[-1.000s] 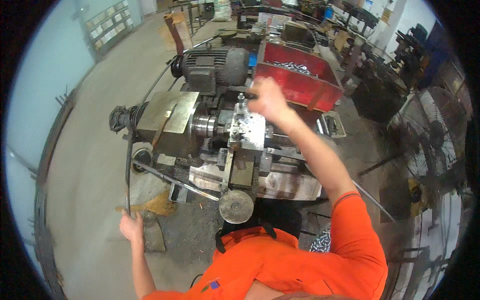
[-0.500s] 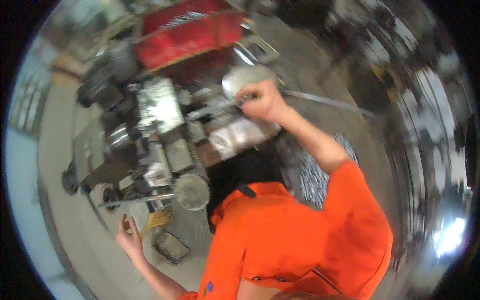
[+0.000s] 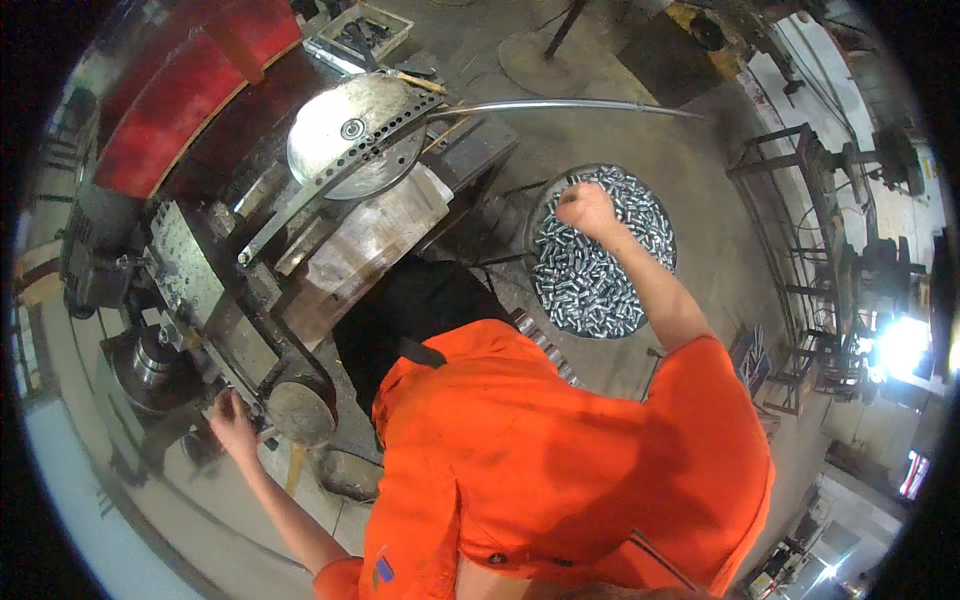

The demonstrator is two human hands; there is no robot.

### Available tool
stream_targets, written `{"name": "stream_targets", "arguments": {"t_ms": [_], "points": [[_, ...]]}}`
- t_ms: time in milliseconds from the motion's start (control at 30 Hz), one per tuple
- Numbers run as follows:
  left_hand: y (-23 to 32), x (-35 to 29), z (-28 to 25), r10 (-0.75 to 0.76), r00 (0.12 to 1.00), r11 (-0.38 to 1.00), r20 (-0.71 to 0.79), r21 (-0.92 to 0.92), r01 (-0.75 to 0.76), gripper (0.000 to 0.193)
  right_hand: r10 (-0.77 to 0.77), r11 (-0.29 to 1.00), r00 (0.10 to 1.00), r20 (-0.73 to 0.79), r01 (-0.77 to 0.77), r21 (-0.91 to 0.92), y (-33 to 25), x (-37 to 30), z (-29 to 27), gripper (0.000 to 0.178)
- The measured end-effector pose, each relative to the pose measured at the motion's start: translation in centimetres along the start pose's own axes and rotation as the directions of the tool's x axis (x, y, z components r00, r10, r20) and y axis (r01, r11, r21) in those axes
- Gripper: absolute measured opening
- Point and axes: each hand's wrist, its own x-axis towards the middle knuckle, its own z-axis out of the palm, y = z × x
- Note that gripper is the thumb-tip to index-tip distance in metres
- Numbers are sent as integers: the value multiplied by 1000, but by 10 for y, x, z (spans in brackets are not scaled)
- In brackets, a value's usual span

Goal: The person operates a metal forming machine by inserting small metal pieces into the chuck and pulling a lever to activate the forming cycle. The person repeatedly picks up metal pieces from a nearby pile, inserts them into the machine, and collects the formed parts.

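My right hand point(image 3: 588, 208) is over the upper part of a round tub point(image 3: 530, 225) heaped with short shiny metal cylinders point(image 3: 600, 275). Its fingers are curled closed; whatever they hold, if anything, is hidden. My left hand point(image 3: 232, 425) is at the near left of a dark metal machine, beside a round grey disc point(image 3: 301, 414). Its fingers are bent together, and I cannot make out what is in them. Ahead of me a large round metal plate point(image 3: 335, 125) lies under a flat bar with a row of holes point(image 3: 330, 175).
A long curved metal rod point(image 3: 570, 104) sticks out rightward beyond the plate. A red panel point(image 3: 190, 105) stands at the far left, with a tray of small parts point(image 3: 365, 35) beyond the plate. Metal racks point(image 3: 800, 180) line the right. A flat metal block point(image 3: 375, 235) lies before me.
My right hand has moved from beside the round plate, rightward to the tub of metal cylinders. My left hand's fingers, spread before, are now curled in near the machine. The view has turned.
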Motion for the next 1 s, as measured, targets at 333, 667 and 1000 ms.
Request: {"name": "stream_targets", "arguments": {"t_ms": [333, 667, 1000], "points": [[-60, 13, 1, 72, 996, 962, -43, 267, -58, 27, -146, 896, 808, 571, 352, -270, 0, 8, 29, 35], [-8, 8, 4, 51, 997, 936, -64, 350, -26, 26, -106, 920, 905, 411, 246, -305, -8, -9, 47, 36], [14, -16, -11, 43, 998, 987, -56, -155, -52, 24, -146, 807, 980, -133, 196, 557, -45, -24, 25, 33]]}}
